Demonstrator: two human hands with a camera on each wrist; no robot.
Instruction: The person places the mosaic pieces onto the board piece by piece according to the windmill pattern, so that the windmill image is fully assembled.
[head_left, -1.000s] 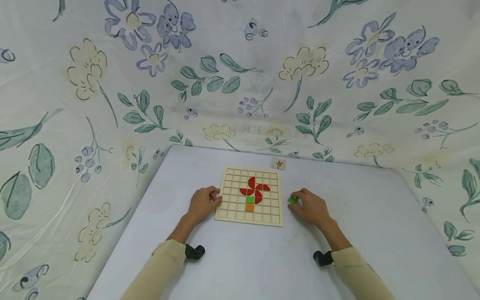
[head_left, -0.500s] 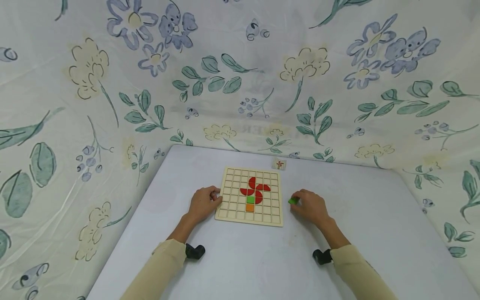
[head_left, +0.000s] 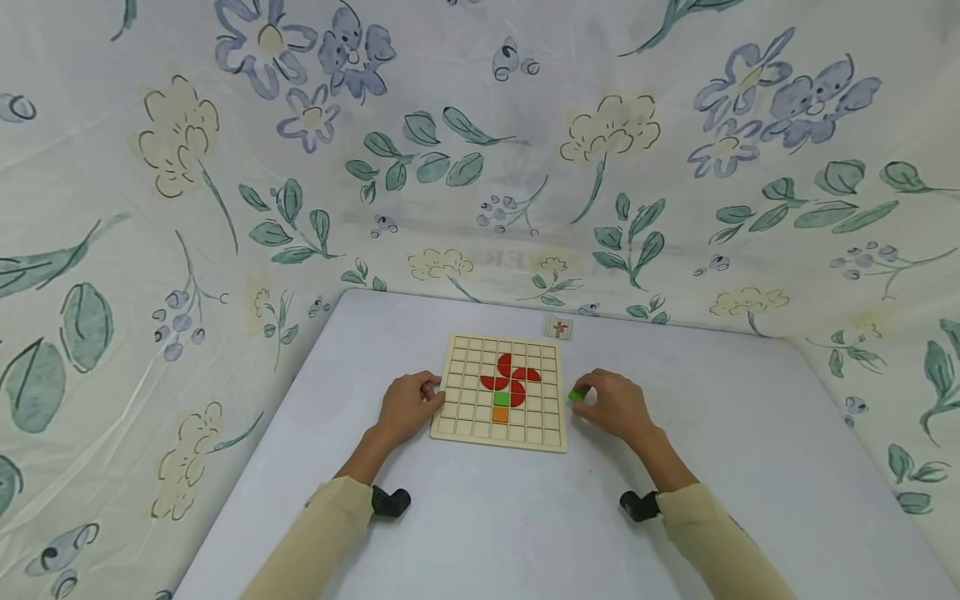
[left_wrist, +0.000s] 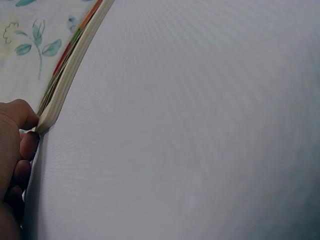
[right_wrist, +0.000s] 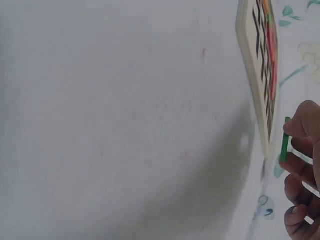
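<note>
A square wooden grid board (head_left: 465, 406) lies on the white table, with red quarter-round tiles (head_left: 517, 393) forming a pinwheel. Below them sit a green square tile (head_left: 502, 399) and an orange square tile (head_left: 500, 414). My left hand (head_left: 407, 408) holds the board's left edge with thumb and curled index finger; in the left wrist view the thumb (left_wrist: 22, 114) is right at the board's rim. Just off the right edge, my right hand (head_left: 617, 404) pinches a green tile (right_wrist: 285, 140) between thumb and fingers, tilted up on its side.
Behind the board's right corner lies a small pattern card (head_left: 558, 327) showing a pinwheel flower. A floral cloth (head_left: 480, 167) hangs around the back and sides of the white table (head_left: 510, 525). Black wrist devices (head_left: 392, 502) sit at both sleeve cuffs.
My right hand has moved slightly left and away from me, bringing its green tile closer to the board and tipping it. My left hand stays at the board's edge.
</note>
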